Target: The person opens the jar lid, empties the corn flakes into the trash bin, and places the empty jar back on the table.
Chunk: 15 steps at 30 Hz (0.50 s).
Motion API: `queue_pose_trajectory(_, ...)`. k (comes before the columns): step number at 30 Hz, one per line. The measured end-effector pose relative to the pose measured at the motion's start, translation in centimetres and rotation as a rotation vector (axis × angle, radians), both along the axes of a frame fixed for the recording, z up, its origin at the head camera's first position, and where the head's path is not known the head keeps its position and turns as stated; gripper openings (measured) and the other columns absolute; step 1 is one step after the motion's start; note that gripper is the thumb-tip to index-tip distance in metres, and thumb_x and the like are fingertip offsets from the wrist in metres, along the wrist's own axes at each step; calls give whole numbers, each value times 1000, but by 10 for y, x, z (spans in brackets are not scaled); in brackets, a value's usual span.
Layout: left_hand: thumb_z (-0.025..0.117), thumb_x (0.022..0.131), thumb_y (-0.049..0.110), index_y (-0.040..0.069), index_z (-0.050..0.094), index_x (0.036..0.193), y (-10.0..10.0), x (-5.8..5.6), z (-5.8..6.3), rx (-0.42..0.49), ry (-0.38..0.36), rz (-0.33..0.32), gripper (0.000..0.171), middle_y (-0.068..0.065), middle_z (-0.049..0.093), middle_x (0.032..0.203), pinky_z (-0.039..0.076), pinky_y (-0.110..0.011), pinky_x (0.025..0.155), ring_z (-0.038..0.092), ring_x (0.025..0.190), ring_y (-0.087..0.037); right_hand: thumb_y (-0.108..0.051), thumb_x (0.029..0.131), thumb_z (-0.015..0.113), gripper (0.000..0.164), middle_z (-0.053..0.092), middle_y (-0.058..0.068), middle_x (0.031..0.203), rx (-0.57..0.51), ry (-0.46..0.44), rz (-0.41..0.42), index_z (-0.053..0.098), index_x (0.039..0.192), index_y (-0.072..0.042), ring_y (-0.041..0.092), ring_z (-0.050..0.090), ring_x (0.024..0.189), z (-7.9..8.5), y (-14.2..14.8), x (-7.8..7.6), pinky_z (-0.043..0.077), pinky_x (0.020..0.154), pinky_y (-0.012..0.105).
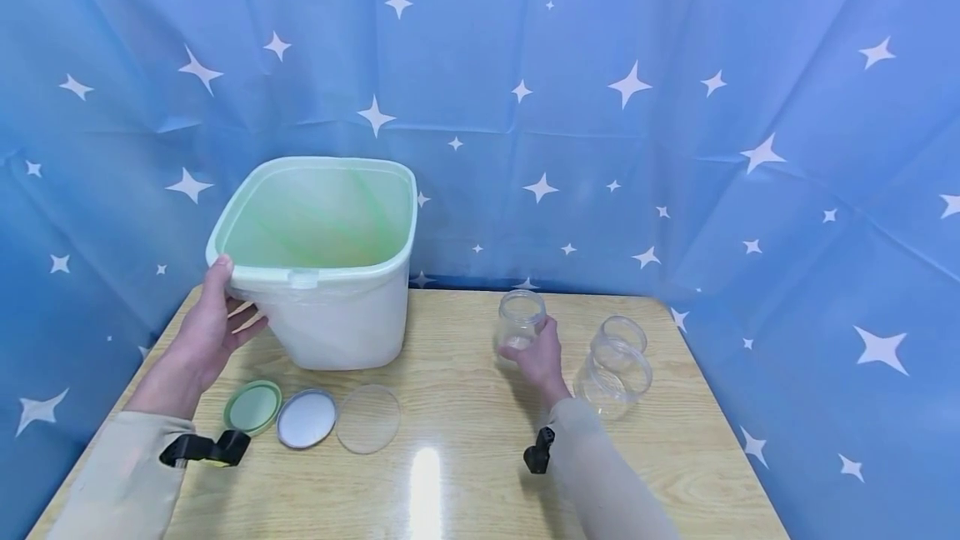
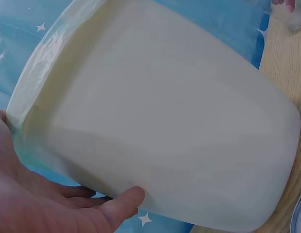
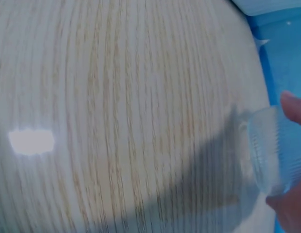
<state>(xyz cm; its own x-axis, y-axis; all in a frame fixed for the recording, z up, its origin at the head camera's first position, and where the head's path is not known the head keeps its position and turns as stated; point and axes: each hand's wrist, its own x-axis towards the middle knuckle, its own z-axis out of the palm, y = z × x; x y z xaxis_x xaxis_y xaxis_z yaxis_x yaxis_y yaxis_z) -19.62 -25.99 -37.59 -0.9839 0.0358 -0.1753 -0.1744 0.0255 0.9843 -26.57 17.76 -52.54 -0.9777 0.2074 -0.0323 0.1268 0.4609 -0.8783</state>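
A white bin with a pale green rim point(image 1: 352, 273) stands at the back left of the table, its inside light green. My left hand point(image 1: 206, 327) grips its near left corner, thumb over the rim and fingers against the outer wall. The left wrist view shows the bin's white side point(image 2: 170, 116) and my left hand point(image 2: 68, 204) at its edge. Right of the bin, my right hand point(image 1: 538, 357) holds a clear jar point(image 1: 519, 311) around its lower part. In the right wrist view, fingers point(image 3: 293, 109) and part of the ribbed jar point(image 3: 267, 150) show at the edge.
Three round lids lie in front of the bin: a green lid point(image 1: 253, 407), a silver-rimmed lid point(image 1: 307, 419) and a clear disc point(image 1: 368, 419). Two more clear jars are at the right, a wide one point(image 1: 611, 382) and a smaller one point(image 1: 624, 330). Behind hangs a blue star-patterned curtain point(image 1: 465, 65).
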Motion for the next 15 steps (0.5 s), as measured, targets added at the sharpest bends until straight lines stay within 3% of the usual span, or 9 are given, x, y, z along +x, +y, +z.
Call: queue_pose_trajectory(15,13,94,72,29,4,156,0,1,1,-6,3,-2,75,-24,-4,162,17,-58,119,7,148,-47,-14,72,87,95,42,16,146,-74,-38,34,26,145,-11,39,42,135,-7,-2,0,41,110,53)
